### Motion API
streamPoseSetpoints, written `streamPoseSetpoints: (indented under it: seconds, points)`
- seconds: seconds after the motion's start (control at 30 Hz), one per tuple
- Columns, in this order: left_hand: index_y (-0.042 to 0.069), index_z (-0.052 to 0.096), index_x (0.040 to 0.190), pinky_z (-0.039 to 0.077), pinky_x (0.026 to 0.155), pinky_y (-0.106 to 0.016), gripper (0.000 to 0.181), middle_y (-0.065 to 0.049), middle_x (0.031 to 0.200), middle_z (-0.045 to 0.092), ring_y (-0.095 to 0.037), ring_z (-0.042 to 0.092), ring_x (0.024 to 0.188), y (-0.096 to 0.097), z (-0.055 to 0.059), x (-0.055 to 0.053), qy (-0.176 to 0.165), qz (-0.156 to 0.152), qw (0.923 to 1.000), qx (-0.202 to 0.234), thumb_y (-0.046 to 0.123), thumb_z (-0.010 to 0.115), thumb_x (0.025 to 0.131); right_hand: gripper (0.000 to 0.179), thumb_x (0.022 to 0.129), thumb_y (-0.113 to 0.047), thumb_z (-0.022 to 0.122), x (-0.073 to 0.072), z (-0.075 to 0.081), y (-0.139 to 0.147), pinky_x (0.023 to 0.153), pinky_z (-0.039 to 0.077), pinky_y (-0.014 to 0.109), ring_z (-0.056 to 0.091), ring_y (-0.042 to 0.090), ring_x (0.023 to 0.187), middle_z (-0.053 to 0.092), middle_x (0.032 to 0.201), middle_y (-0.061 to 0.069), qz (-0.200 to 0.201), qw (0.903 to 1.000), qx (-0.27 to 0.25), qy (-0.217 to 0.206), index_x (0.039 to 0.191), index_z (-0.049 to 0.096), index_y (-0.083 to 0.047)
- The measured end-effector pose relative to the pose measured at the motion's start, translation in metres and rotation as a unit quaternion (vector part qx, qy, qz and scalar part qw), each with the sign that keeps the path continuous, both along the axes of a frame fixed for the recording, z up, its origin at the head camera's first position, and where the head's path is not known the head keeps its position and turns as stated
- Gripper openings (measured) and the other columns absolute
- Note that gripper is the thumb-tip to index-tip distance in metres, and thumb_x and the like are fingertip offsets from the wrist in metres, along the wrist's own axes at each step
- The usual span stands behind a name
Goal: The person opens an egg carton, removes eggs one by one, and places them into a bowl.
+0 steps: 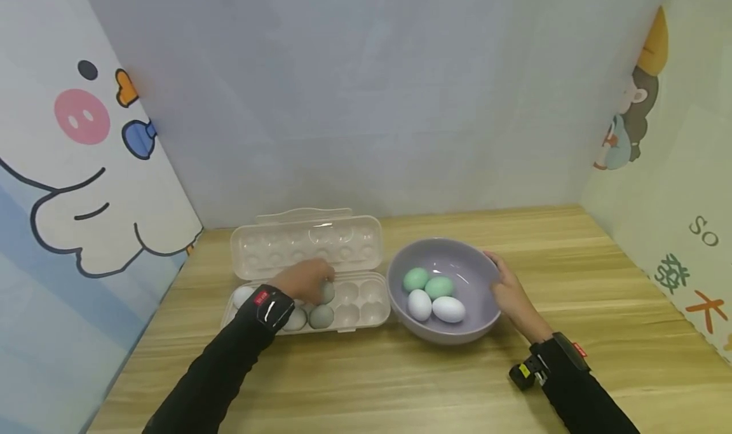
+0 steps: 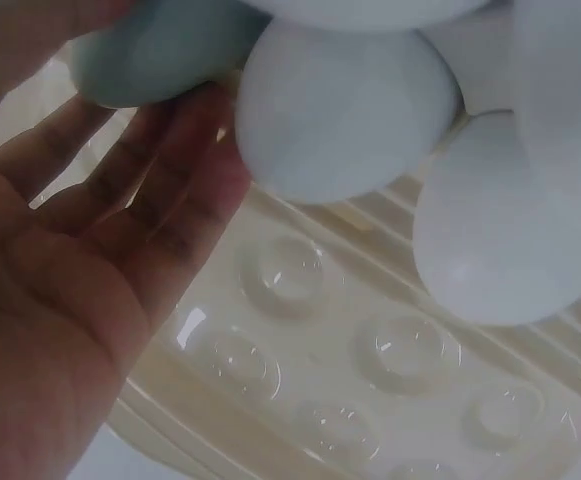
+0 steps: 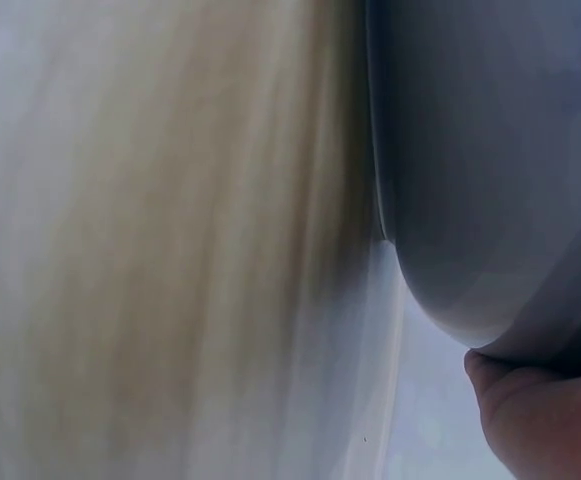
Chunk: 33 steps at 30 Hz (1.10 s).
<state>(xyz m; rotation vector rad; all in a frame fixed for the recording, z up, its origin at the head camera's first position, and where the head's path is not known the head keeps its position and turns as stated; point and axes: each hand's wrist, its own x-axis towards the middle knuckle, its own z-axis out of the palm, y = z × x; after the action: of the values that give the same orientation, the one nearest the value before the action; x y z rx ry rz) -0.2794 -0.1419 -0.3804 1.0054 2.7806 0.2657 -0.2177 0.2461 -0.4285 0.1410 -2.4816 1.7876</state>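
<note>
Nearest the camera, the dark sleeves (image 1: 214, 364) are slanting over the wood-grain table (image 1: 366, 396), and the left hand (image 1: 302, 281) is grasping a grey-green egg (image 1: 327, 292) between thumb and fingers at the open egg carton (image 1: 374, 313), other eggs (image 2: 345, 110) crowding close; whether it's sitting seated or hanging just clear, I can't tell. Across the way, the right hand (image 1: 511, 299) is gripping the rim of the purple bowl (image 1: 443, 339), which is standing just beside the carton and cradling two green eggs (image 1: 439, 287) and two white eggs (image 1: 448, 309). Here's the danger: that smooth shell could be slipping away should the fingers be pinching too lightly, a knuckle could be nudging the neighbouring egg (image 1: 321, 317), and a hard tug on the rim could be tilting the bowl and knocking its eggs together.
</note>
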Motion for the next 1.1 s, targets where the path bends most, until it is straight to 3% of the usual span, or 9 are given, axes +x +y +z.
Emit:
streamPoseSetpoints:
  seconds: [0.2,0.5,0.63,0.73,0.9,1.1]
  points:
    - [0.008,0.060,0.092,0.045,0.074,-0.035,0.037,-0.002,0.089,0.056,-0.019,0.051,0.081,0.006,0.022,0.000,0.010,0.002,0.9984,0.055,0.006,0.069,0.056,0.070,0.070,0.015,0.026,0.001,0.001,0.005,0.099,0.023,0.058,0.024,0.043,0.124,0.020,0.141,0.025,-0.004,1.0000,-0.001,0.002,0.137,0.019,-0.001]
    - [0.015,0.057,0.094,0.045,0.071,-0.029,0.035,0.004,0.088,0.057,-0.013,0.052,0.080,0.037,0.048,0.001,0.061,-0.057,0.9879,0.131,0.011,0.071,0.062,0.070,0.068,0.015,0.027,0.002,0.001,0.010,0.098,0.025,0.058,0.025,0.044,0.123,0.021,0.140,0.025,-0.008,0.9999,-0.007,0.003,0.136,0.021,-0.001]
    - [0.014,0.056,0.098,0.045,0.076,-0.028,0.039,0.003,0.095,0.056,-0.012,0.051,0.087,0.061,0.048,0.003,0.080,-0.083,0.9804,0.159,0.012,0.073,0.063,0.069,0.069,0.015,0.027,0.002,0.001,0.011,0.098,0.026,0.058,0.026,0.044,0.123,0.021,0.141,0.025,-0.010,0.9999,-0.011,-0.002,0.136,0.021,-0.002]
    - [0.014,0.056,0.100,0.044,0.076,-0.027,0.040,0.003,0.097,0.053,-0.012,0.049,0.089,0.080,0.049,0.005,0.076,-0.096,0.9783,0.168,0.012,0.073,0.064,0.070,0.069,0.015,0.027,0.002,0.001,0.010,0.098,0.026,0.059,0.025,0.044,0.124,0.021,0.141,0.024,-0.010,0.9999,-0.013,-0.003,0.136,0.022,-0.003]
    - [0.017,0.057,0.104,0.044,0.078,-0.026,0.043,0.004,0.100,0.049,-0.012,0.047,0.092,0.110,0.052,0.002,0.060,-0.108,0.9804,0.153,0.013,0.074,0.065,0.072,0.067,0.015,0.027,0.001,0.000,0.007,0.099,0.023,0.058,0.023,0.044,0.124,0.020,0.141,0.026,-0.006,0.9999,-0.014,0.000,0.136,0.021,-0.001]
    - [0.016,0.060,0.105,0.041,0.078,-0.026,0.042,0.002,0.096,0.048,-0.013,0.047,0.089,0.141,0.053,-0.007,0.080,-0.158,0.9757,0.128,0.013,0.074,0.064,0.071,0.067,0.016,0.026,0.000,-0.001,0.001,0.101,0.022,0.057,0.023,0.042,0.125,0.022,0.141,0.024,-0.005,0.9998,-0.019,0.005,0.136,0.022,-0.002]
